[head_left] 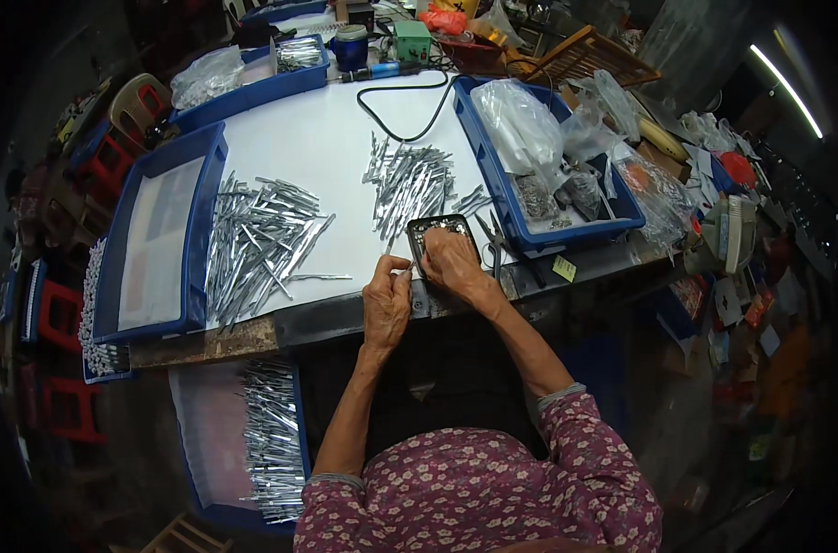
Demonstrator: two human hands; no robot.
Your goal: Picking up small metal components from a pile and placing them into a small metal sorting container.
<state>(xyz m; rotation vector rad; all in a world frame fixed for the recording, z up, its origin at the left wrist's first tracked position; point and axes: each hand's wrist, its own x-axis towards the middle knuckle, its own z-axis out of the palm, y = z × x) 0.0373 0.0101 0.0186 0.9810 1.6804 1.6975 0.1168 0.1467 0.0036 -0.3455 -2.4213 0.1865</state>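
Floral sleeves lowest, then left hand pinching a thin metal piece at tabletop edge — right hand pressed on a small dark tray, beside metal strips.

Silver metal strips, blue trays, white table, purple floral sleeves.

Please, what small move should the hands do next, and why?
Probably the left hand should bring its thin metal piece to the small dark tray, where the right hand rests. Both hands already meet at its near edge, beside the nearer pile of metal pieces.
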